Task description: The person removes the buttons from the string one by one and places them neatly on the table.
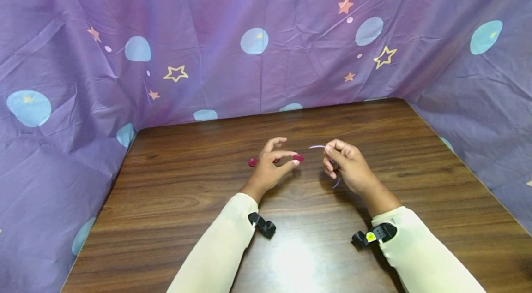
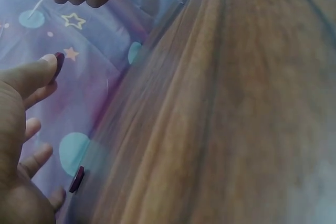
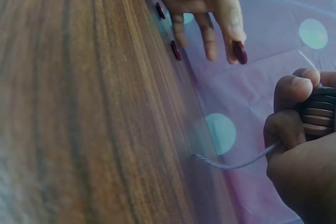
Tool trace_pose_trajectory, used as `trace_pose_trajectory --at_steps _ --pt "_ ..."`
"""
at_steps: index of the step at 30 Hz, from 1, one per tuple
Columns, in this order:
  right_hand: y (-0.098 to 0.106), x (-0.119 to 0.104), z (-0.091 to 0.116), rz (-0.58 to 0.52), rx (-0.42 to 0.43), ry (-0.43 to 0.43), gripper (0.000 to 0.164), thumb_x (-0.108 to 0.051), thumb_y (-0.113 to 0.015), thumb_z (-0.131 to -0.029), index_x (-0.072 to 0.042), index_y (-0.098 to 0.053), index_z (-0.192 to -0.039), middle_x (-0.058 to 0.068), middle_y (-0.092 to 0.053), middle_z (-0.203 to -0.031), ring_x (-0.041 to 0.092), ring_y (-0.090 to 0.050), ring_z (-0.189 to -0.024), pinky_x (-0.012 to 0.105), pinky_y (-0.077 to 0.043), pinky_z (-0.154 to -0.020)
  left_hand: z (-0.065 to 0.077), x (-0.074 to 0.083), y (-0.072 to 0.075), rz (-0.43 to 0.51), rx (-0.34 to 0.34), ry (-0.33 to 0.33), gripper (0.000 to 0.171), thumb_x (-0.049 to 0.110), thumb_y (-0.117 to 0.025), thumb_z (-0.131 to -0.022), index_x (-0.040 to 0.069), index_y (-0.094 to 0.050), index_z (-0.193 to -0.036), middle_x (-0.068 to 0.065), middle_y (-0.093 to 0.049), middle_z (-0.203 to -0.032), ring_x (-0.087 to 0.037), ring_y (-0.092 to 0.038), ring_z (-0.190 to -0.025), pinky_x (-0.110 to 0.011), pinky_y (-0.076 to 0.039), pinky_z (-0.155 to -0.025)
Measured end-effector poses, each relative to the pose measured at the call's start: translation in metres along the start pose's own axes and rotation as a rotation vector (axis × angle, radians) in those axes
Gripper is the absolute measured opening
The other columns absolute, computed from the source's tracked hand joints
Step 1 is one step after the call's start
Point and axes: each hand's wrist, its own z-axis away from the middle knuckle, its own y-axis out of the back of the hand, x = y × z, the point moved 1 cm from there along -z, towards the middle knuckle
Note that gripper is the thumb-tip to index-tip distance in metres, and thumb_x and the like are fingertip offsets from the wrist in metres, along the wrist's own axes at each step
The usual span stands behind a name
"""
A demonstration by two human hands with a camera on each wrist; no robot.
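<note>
My left hand [image 1: 268, 170] pinches a flat, round, dark red disc [image 1: 298, 158] between thumb and index finger, the other fingers spread. It looks like a button or flat bead, but I cannot tell which. To its right, my right hand [image 1: 351, 166] grips a thin pale purple string [image 1: 317, 146]. One string end sticks out toward the left hand, clear of the disc; the tail [image 3: 231, 167] hangs below the fist. In the right wrist view a stack of dark and copper-coloured discs [image 3: 318, 113] sits inside the curled right fingers.
Two more dark red discs lie on the wooden table [image 1: 187, 191]: one disc [image 1: 252, 162] left of the left hand, another [image 3: 175, 50] partly hidden behind it in the head view. A purple patterned cloth [image 1: 216, 16] hangs behind the table and along both sides.
</note>
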Motion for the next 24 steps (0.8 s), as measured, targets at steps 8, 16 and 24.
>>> trace_pose_trajectory --at_steps 8,16,24 --pt "0.000 -0.002 -0.001 0.020 0.029 0.004 0.026 -0.007 -0.049 -0.115 -0.009 -0.058 -0.091 -0.004 -0.056 -0.067 0.006 -0.050 -0.053 0.019 -0.045 -0.049 -0.005 0.000 -0.007 -0.039 0.089 0.043 0.027 0.020 -0.087 -0.094 0.005 -0.084 -0.116 -0.019 -0.057 -0.158 -0.037 -0.057 -0.145 -0.054 -0.046 -0.121" --pt "-0.001 -0.002 -0.001 0.030 0.030 -0.004 0.025 -0.007 -0.050 -0.114 -0.008 -0.059 -0.091 -0.004 -0.056 -0.067 0.006 -0.051 -0.054 0.019 -0.045 -0.050 -0.005 0.002 -0.016 -0.155 0.162 0.118 0.024 0.028 -0.087 -0.093 0.014 -0.087 -0.113 -0.012 -0.063 -0.154 -0.032 -0.065 -0.133 -0.050 -0.051 -0.112" --pt "-0.001 -0.002 0.000 0.026 0.035 0.008 0.025 -0.007 -0.050 -0.114 -0.007 -0.058 -0.091 -0.004 -0.056 -0.066 0.006 -0.050 -0.054 0.019 -0.044 -0.050 -0.010 0.004 -0.023 -0.225 0.178 0.147 0.025 0.030 -0.088 -0.093 0.017 -0.087 -0.114 -0.008 -0.064 -0.154 -0.029 -0.070 -0.120 -0.052 -0.045 -0.107"
